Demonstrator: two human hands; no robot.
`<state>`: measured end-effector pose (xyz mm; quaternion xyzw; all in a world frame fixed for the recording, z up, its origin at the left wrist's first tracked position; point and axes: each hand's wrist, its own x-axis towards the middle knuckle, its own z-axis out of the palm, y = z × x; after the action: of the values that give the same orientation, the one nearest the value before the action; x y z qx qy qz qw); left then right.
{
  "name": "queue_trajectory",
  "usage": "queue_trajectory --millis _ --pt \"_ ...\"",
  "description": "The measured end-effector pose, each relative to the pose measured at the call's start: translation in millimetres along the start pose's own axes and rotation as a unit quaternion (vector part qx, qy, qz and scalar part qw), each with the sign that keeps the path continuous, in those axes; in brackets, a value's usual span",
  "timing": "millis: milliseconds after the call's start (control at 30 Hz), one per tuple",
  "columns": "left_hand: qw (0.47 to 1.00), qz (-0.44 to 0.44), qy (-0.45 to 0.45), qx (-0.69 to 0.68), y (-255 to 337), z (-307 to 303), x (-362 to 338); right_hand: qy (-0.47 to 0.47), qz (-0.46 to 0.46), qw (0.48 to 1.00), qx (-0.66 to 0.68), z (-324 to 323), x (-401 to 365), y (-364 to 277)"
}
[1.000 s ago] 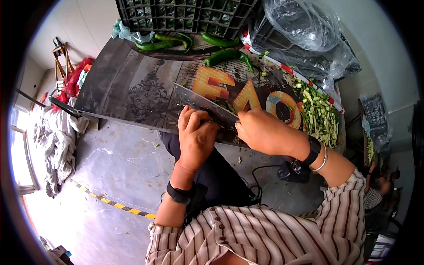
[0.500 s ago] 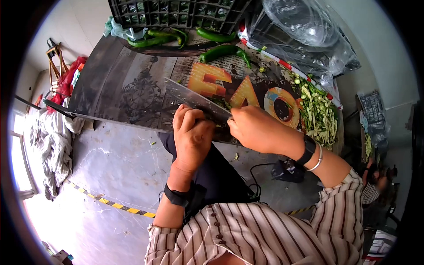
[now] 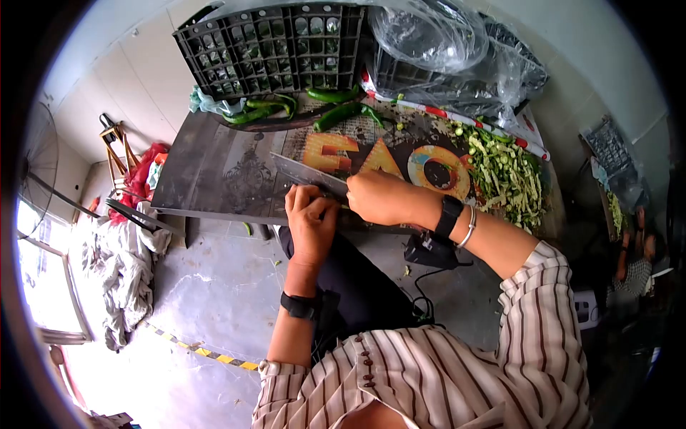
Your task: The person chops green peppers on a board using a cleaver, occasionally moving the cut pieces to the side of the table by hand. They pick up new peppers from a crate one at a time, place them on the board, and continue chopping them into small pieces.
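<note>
My right hand (image 3: 375,198) is closed round the handle end of a wide knife (image 3: 307,173), whose blade points up and left over the board near its front edge. Beside the blade, my left hand (image 3: 311,220) has its fingers curled in; what they hold, if anything, is hidden. Whole green peppers (image 3: 341,114) lie along the far side of the dark printed board (image 3: 207,168). A heap of sliced green pepper (image 3: 506,179) covers the board's right end.
Behind the board stands a black crate (image 3: 275,53), with plastic-covered crates (image 3: 457,50) to its right. Grey cloth (image 3: 118,264) hangs at the left near a curved metal bar. At the far right a person (image 3: 632,275) is partly visible.
The view has shifted, showing more of the crate and the left side. Both hands stay at the board's front edge, and the knife's blade lies slightly flatter.
</note>
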<state>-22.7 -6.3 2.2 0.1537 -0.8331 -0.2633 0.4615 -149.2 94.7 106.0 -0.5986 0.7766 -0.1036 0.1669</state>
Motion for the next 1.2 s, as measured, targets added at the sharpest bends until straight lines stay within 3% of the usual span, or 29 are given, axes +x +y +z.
queue_trajectory --millis 100,167,200,300,333,367,467,533,633,667,700,767,800,900,1100,1200 --pt "1.0 -0.017 -0.002 -0.001 3.4 -0.7 -0.1 0.019 0.022 0.999 0.015 6.0 6.0 -1.5" --pt "1.0 0.005 -0.009 0.007 -3.4 0.6 0.2 0.013 -0.024 1.0 0.014 15.5 23.5 5.3" --pt "1.0 0.023 -0.003 0.003 -5.7 0.8 0.8 0.044 -0.109 0.992 -0.046 29.4 34.9 20.9" --pt "1.0 0.007 -0.003 -0.008 -1.7 -0.3 2.0 0.026 -0.187 0.97 -0.153 18.6 26.3 24.1" --pt "1.0 0.016 0.005 -0.001 -2.2 0.2 2.4 0.064 -0.102 0.992 -0.043 16.5 11.3 19.1" --pt "1.0 0.011 0.012 -0.001 -3.1 0.5 2.4 0.06 -0.047 0.997 -0.015 11.2 -2.4 16.4" --pt "1.0 0.004 -0.004 0.004 0.4 -0.1 2.7 0.08 -0.069 0.994 -0.023 8.4 -19.1 24.0" --pt "1.0 -0.002 -0.008 0.005 0.4 0.5 2.5 0.122 -0.006 0.992 0.026 11.0 -15.8 27.2" --pt "1.0 -0.007 -0.006 0.018 -0.5 0.4 1.0 0.157 -0.027 0.987 -0.01 6.6 -1.2 34.5" --pt "1.0 -0.023 -0.01 0.005 -0.8 0.7 -0.3 0.226 -0.028 0.972 0.051 18.0 8.3 49.3" --pt "0.999 -0.039 -0.015 -0.009 -0.7 1.0 0.1 0.225 -0.034 0.973 0.048 9.8 5.9 45.2" --pt "1.0 -0.014 -0.016 0.003 2.4 2.6 1.8 0.172 0.085 0.951 0.243 -7.3 -5.2 31.0" --pt "1.0 0.015 -0.023 0.014 3.8 3.7 1.3 0.167 0.083 0.935 0.301 -8.4 -7.3 31.6" --pt "0.999 0.02 -0.042 0.011 10.2 10.4 0.1 0.183 0.117 0.907 0.361 -13.4 -17.0 34.4" --pt "1.0 -0.015 -0.019 0.016 24.7 1.3 17.1 0.187 0.096 0.885 0.414 -4.2 -24.3 38.0" --pt "0.999 0.019 -0.01 0.03 27.6 3.1 23.5 0.187 0.1 0.881 0.424 4.3 -19.6 36.1"
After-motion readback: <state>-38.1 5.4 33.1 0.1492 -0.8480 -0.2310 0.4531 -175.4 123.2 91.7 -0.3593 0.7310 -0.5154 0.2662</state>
